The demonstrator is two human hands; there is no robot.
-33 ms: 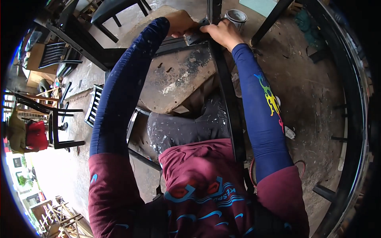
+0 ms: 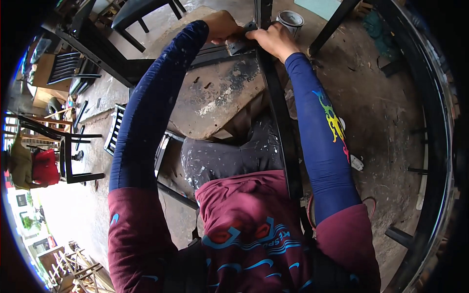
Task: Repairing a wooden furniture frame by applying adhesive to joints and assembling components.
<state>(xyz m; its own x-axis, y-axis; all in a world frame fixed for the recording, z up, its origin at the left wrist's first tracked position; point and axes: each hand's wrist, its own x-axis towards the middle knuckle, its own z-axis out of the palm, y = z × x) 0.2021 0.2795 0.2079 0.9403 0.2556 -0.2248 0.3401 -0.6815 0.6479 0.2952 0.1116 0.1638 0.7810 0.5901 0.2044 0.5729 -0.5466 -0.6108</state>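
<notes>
A black furniture frame (image 2: 276,105) stands before me, with a long rail running toward my body and an upright post (image 2: 263,13) at its far corner. Both my hands meet at this corner. My left hand (image 2: 221,27) is closed, fingers curled, against a small dark piece (image 2: 238,47) at the joint; what that piece is I cannot make out. Close beside it, my right hand (image 2: 274,40) grips the corner at the foot of the post, thumb pointing left and most fingers hidden. Below the frame lies a worn, paint-stained board (image 2: 215,100) with rounded corners.
A paint can (image 2: 290,20) stands just beyond my right hand. Left of me are a dark padded stool (image 2: 139,14), a slatted black piece (image 2: 115,129) and a black chair (image 2: 66,151). A large curved black frame (image 2: 442,122) rises at the right. A red hose or cord (image 2: 373,207) lies on the floor.
My left hand has shifted very slightly at the corner joint. My right hand and the frame stay where they were.
</notes>
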